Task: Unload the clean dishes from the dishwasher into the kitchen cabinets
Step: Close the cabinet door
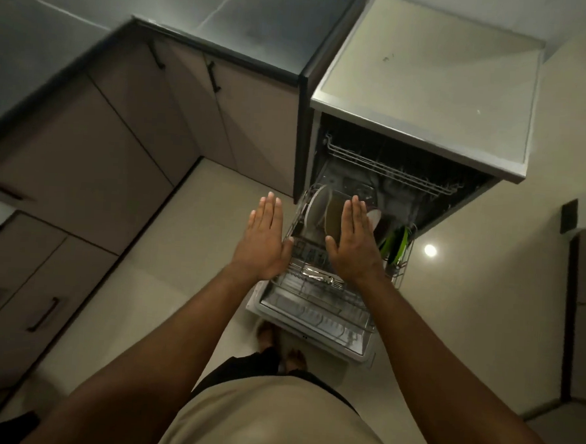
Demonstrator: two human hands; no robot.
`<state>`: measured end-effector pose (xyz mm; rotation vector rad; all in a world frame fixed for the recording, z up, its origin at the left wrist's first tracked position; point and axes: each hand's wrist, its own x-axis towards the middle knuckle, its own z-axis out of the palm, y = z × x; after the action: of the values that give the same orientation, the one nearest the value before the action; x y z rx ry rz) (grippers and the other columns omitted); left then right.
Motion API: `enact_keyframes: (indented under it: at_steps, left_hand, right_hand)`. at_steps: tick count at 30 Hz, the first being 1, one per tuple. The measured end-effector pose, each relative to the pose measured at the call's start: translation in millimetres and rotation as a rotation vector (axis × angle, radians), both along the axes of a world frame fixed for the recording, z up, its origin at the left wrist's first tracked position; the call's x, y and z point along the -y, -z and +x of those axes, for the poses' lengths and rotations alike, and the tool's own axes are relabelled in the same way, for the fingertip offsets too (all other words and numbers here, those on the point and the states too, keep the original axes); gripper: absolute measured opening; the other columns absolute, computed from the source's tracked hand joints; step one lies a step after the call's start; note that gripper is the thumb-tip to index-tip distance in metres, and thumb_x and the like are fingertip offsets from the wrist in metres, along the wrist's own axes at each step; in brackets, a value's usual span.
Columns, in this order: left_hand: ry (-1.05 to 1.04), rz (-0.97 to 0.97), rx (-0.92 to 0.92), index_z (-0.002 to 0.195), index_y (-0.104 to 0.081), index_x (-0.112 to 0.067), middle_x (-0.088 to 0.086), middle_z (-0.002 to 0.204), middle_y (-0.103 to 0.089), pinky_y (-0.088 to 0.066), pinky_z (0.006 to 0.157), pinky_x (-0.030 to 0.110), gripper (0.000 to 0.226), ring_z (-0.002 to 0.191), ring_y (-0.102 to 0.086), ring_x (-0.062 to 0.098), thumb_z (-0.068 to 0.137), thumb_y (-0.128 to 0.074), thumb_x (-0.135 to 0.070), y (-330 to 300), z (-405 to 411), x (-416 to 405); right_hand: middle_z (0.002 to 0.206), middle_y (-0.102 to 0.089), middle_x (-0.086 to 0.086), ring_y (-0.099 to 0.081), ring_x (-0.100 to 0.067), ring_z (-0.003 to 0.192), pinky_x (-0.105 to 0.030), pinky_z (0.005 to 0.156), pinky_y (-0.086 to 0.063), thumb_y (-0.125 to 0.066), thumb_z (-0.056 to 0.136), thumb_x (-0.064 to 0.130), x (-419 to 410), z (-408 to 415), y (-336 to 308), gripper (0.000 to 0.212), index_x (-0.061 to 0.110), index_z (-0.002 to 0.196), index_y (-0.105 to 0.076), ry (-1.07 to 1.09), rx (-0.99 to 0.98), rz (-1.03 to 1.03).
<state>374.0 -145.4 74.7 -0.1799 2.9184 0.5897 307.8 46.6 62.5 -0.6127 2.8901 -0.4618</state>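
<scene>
The dishwasher (424, 93) stands open with its door (312, 338) folded down and the lower rack (318, 301) pulled out over it. A white plate (316, 207) and a brownish plate (334, 217) stand upright in the rack. Green utensils (395, 242) lean at its right side, and metal cutlery (319, 278) lies near the middle. My left hand (265, 235) and my right hand (355, 240) hover flat above the rack, fingers straight, palms down, holding nothing. The upper rack (386, 167) sits inside the machine.
Beige lower cabinets (202, 115) with dark handles run along the left under a dark countertop (254, 23). More drawers (26, 292) stand at the near left. Pale floor (181, 250) lies between them and the dishwasher. A dark cabinet edge (572, 304) rises on the right.
</scene>
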Motion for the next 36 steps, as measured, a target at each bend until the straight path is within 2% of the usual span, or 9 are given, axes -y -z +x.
enact_keyframes:
  at_steps: [6, 15, 20, 28, 36]
  left_hand:
    - [-0.126, -0.022, -0.046, 0.154, 0.01, -0.004, 0.013, 0.161, 0.019, 0.006, 0.123, 0.039, 0.077, 0.149, 0.019, 0.023, 0.101, -0.034, -0.039, -11.2, 32.9, 31.9]
    - [-0.338, -0.043, -0.103, 0.155, 0.008, -0.004, 0.013, 0.162, 0.017, 0.006, 0.123, 0.038, 0.077, 0.15, 0.018, 0.022, 0.101, -0.036, -0.038, -15.2, 69.4, 124.2]
    - [-0.429, -0.048, -0.118, 0.154, 0.011, -0.004, 0.012, 0.161, 0.02, 0.006, 0.123, 0.038, 0.078, 0.148, 0.021, 0.02, 0.101, -0.036, -0.037, -17.5, 85.9, 190.7]
    - [-0.519, -0.042, -0.158, 0.154, 0.012, -0.007, 0.009, 0.161, 0.022, 0.008, 0.122, 0.036, 0.079, 0.147, 0.023, 0.019, 0.101, -0.038, -0.036, -28.1, 103.7, 288.6]
    - [-0.591, -0.036, -0.183, 0.154, 0.013, -0.009, 0.006, 0.16, 0.024, 0.008, 0.122, 0.037, 0.08, 0.147, 0.025, 0.016, 0.1, -0.04, -0.037, -35.5, 111.5, 352.2]
  right_hand:
    - [0.163, 0.011, -0.014, 0.017, -0.02, 0.148, -0.032, 0.118, 0.011, -0.042, 0.1, 0.038, 46.1, 6.1, -10.9, 0.08, 0.004, 0.155, 0.005, -0.154, -0.037, -0.028]
    - [0.163, 0.009, -0.014, 0.011, -0.023, 0.151, -0.04, 0.124, -0.001, -0.044, 0.098, 0.038, 163.4, 8.2, -23.8, 0.082, 0.005, 0.155, 0.004, -0.363, -0.102, -0.043]
    - [0.163, 0.01, -0.013, 0.013, -0.023, 0.15, -0.036, 0.122, 0.004, -0.046, 0.097, 0.037, 236.7, 16.5, -28.4, 0.082, 0.006, 0.155, 0.003, -0.441, -0.09, -0.059]
    - [0.163, 0.009, -0.013, 0.012, -0.023, 0.151, -0.039, 0.123, 0.001, -0.045, 0.096, 0.037, 346.3, 25.5, -38.2, 0.083, 0.005, 0.155, 0.003, -0.522, -0.103, -0.094]
    - [0.163, 0.009, -0.012, 0.012, -0.022, 0.151, -0.036, 0.123, 0.003, -0.048, 0.096, 0.035, 422.5, 26.1, -53.1, 0.082, 0.006, 0.156, 0.001, -0.599, -0.136, -0.149]
